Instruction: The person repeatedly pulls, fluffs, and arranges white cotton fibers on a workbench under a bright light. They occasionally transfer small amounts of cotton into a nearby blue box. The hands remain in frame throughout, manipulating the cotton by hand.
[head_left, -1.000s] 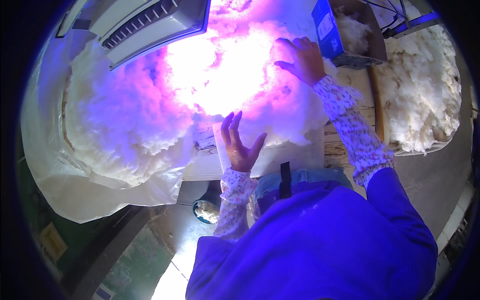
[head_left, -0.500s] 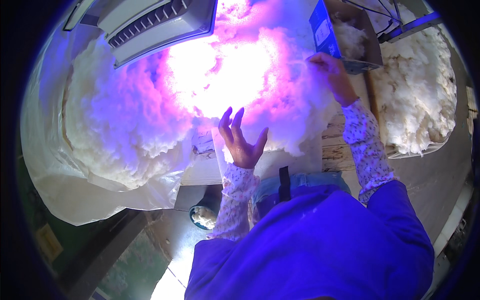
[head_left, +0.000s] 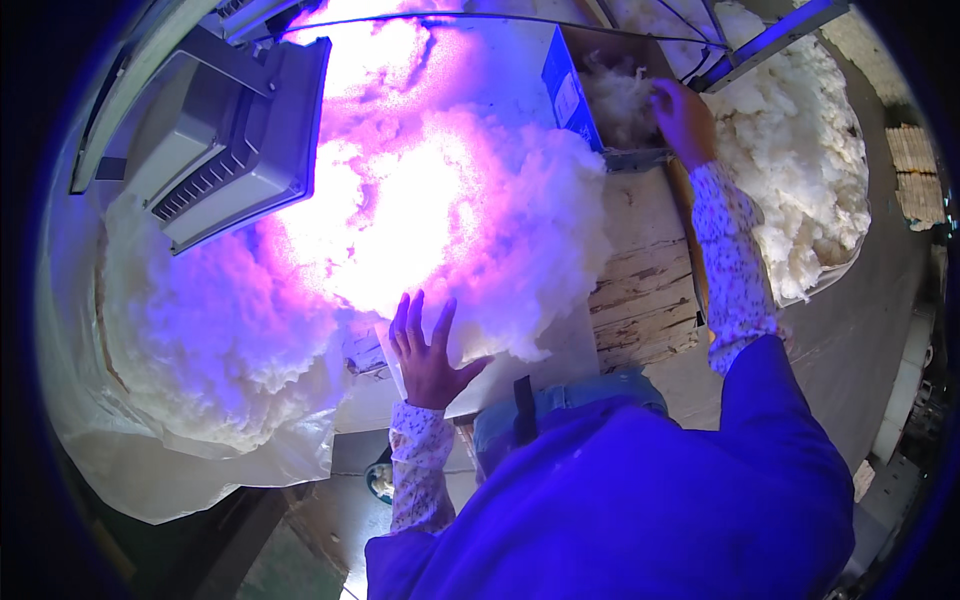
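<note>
My left hand [head_left: 430, 355] is open, fingers spread, at the near edge of a wide layer of white fluffy fibre [head_left: 545, 200], which looks like cotton or wool. Over at the right, my right hand [head_left: 687, 122] is above the right side of an open cardboard box [head_left: 570, 95] with a blue side. Its fingers are bent and drawn together at the tips; what they hold, if anything, is too small to make out. Inside the box lies a loose clump of pale fibre [head_left: 618, 100]. Strong violet-white light washes out the middle of the fibre layer.
A grey lamp housing [head_left: 240, 150] hangs over the left part of the fibre. Beyond my right arm is a big heap of cream fibre [head_left: 800, 170]. Clear plastic sheeting [head_left: 130, 470] drapes at left. Worn wooden boards [head_left: 645, 300] show beside the box. A metal bar [head_left: 780, 40] crosses at upper right.
The view has shifted, so the lamp and box sit farther left. My right hand has moved from the box's near left corner to above its right side. My left hand stays open near the fibre's edge.
</note>
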